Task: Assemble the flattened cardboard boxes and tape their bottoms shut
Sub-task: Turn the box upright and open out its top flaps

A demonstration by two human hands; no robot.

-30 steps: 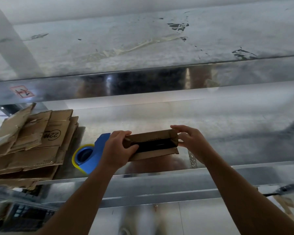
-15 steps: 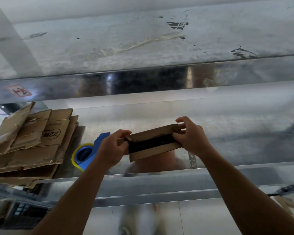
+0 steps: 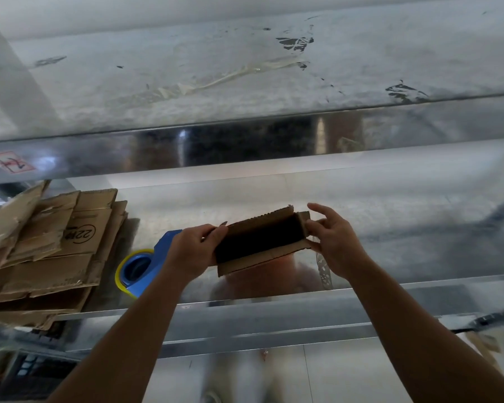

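Note:
A small brown cardboard box (image 3: 262, 238) is held up over the metal table, opened into a tube so its dark inside faces me. My left hand (image 3: 194, 251) grips its left end, fingers curled over the top edge. My right hand (image 3: 332, 242) is at the right end: the thumb touches the small end flap, the other fingers are spread and lifted off the cardboard. A blue tape dispenser (image 3: 141, 264) with a yellow-rimmed roll lies on the table just left of my left hand, partly hidden by it.
A stack of flattened cardboard boxes (image 3: 47, 248) lies at the table's left end. The shiny metal table (image 3: 405, 228) stretches to the right. A metal shelf (image 3: 245, 82) with tape scraps runs above, and a rail (image 3: 274, 324) lies below the table's front edge.
The box has opened wider, from a thin slot to a tube, and tilted up at its right end. My right hand has loosened its grip, fingers now spread.

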